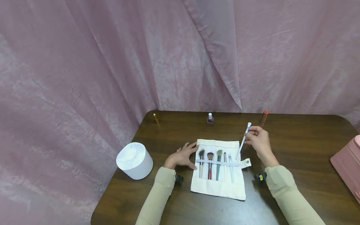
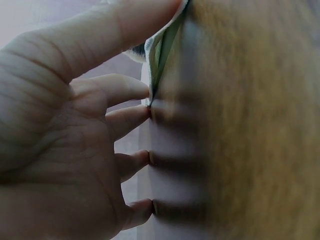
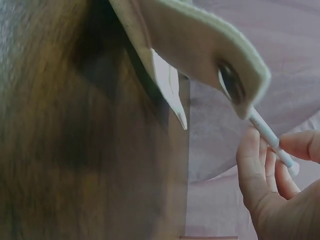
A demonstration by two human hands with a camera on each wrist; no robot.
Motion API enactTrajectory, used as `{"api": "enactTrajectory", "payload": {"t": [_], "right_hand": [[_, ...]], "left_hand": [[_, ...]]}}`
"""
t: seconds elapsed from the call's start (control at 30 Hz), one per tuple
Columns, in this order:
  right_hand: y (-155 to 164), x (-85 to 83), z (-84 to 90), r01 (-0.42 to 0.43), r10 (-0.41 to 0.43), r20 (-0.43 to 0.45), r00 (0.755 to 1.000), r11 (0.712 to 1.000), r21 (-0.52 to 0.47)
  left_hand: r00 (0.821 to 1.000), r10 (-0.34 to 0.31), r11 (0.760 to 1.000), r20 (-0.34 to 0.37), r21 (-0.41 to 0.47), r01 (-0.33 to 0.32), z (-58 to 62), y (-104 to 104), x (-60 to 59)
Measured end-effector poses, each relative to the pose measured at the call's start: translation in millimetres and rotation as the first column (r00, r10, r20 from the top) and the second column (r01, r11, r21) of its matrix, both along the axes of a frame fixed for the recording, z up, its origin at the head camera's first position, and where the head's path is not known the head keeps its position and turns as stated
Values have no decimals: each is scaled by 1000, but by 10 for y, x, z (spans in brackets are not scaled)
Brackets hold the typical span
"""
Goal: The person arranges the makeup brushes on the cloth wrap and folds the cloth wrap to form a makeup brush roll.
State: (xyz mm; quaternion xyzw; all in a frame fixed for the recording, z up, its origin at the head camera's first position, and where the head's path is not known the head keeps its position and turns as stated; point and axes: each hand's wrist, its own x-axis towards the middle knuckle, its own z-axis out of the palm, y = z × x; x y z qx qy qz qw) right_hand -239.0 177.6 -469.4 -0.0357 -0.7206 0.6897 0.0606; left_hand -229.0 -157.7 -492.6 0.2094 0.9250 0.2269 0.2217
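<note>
A cream cloth brush roll [image 1: 218, 187] lies flat on the dark wooden table [image 1: 295, 150], with several makeup brushes [image 1: 210, 165] tucked under its elastic band. My right hand [image 1: 257, 137] pinches a thin white brush [image 1: 243, 140] near its upper end, its tip slanting down to the roll's right side. In the right wrist view the same white brush [image 3: 270, 136] passes behind the roll's snap tab [image 3: 235, 85]. My left hand [image 1: 184, 155] rests flat beside the roll's left edge, fingertips [image 2: 142, 115] touching the cloth [image 2: 160, 55].
A white round container [image 1: 135, 161] stands at the table's left edge. A small nail polish bottle [image 1: 210, 118], a gold tube [image 1: 156, 118] and a copper tube [image 1: 264, 117] line the back edge. A pink case [image 1: 347, 165] sits at the far right. Pink curtain hangs behind.
</note>
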Motion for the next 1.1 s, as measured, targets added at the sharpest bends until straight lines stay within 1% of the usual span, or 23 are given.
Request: {"api": "enactTrajectory", "payload": {"t": [0.23,0.4,0.6,0.7,0.9,1.1], "right_hand": [[-31,3,-47,-71,71,19,997,997,41],[-25,7,-72,-126,123,58,991,991,52],[-40,-8,-74,-211,197,111,974,970,123],[-63,-2,-71,-248,229,141,963,959,138],[-113,40,-81,-283,254,196,947,949,137],[-145,51,-115,-296,262,218,940,945,141]], "left_hand": [[1000,0,1000,-5,4,0,-1,-11,-1],[1000,-8,1000,-3,-6,7,2,4,-11],[1000,-1,1000,-13,-13,1,7,27,-41],[1000,6,1000,-14,-12,-6,11,28,-40],[1000,12,1000,-8,-14,-12,5,18,-13],[1000,17,1000,-8,-6,-17,-5,17,2]]}}
